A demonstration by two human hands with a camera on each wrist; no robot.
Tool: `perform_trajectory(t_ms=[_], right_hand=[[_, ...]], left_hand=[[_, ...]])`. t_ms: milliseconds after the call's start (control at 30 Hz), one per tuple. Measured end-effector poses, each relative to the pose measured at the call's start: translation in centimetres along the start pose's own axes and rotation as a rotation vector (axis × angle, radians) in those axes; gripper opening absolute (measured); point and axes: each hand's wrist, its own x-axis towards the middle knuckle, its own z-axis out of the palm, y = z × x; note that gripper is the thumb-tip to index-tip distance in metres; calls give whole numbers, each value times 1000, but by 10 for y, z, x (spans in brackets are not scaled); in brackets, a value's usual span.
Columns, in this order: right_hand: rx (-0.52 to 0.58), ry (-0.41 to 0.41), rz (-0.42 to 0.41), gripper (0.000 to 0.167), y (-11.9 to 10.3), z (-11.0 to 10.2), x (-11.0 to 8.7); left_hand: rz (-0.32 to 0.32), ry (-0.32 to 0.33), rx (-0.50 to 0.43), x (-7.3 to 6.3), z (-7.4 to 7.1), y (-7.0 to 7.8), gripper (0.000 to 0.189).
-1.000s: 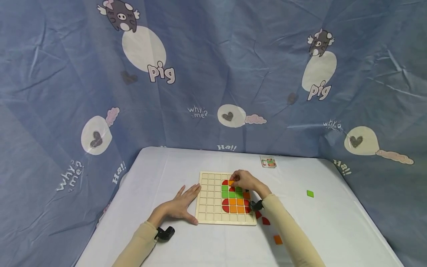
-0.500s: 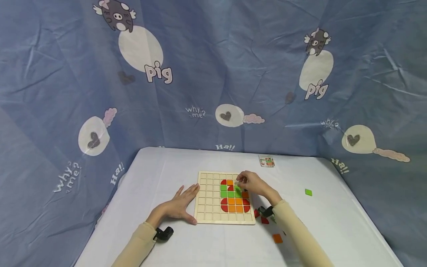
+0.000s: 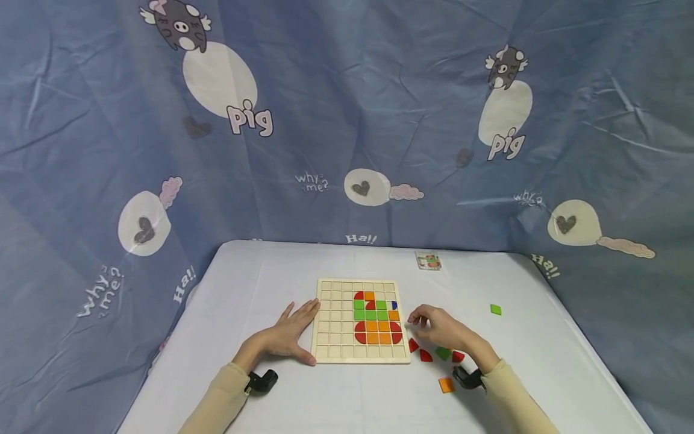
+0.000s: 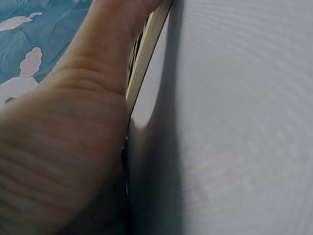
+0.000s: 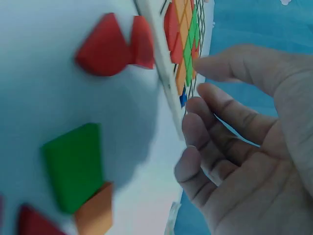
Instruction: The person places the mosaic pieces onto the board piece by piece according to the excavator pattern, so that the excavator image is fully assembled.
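Observation:
A wooden grid board [image 3: 333,325] lies on the white table, its right half partly filled with red, orange and green tiles and one blue piece [image 3: 394,305]. At the board's left edge rests my left hand [image 3: 286,336], fingers spread and thumb near the lower corner. In the left wrist view the thumb [image 4: 117,39] lies along the board's side. Just right of the board hovers my right hand [image 3: 441,330], fingers loosely bent. The right wrist view shows nothing between its thumb and fingers [image 5: 220,100]. Below it lie red quarter-round tiles [image 5: 104,46] and a green tile [image 5: 76,166].
An orange tile [image 3: 446,385] lies nearer the front, and a lone green tile [image 3: 496,309] sits far to the right. Behind the board is a small picture card [image 3: 429,260]. A blue printed cloth [image 3: 303,144] hangs behind the table.
My right hand has let go of the orange tile in the upper row, passed over the green tiles, and drawn back right, off the board. My left hand keeps its place at the board.

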Motion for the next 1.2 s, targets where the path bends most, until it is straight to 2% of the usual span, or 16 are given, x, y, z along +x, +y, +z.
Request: perform_trajectory(t_ms=[200, 333, 467, 633, 767, 900, 967, 1200], right_hand=[[5, -81, -9, 30, 7, 9, -14], [-7, -94, -31, 28, 9, 15, -14], [-21, -68, -33, 22, 10, 19, -13], [-46, -40, 12, 20, 8, 18, -11], [-62, 13, 108, 18, 10, 16, -9], [-88, 80, 225, 23, 16, 18, -6], [-102, 105, 253, 26, 17, 19, -5], [-74, 118, 234, 28, 21, 17, -3]], left_hand=[[-9, -3, -11, 0, 0, 0, 131], [-7, -6, -11, 0, 0, 0, 132], [-3, -2, -24, -1, 0, 1, 132], [7, 1, -22, -2, -1, 2, 131], [6, 3, -21, -2, -1, 2, 131], [0, 1, -15, -1, 1, 1, 131], [1, 1, -10, -1, 1, 0, 131], [1, 3, -19, 0, 1, 0, 131]])
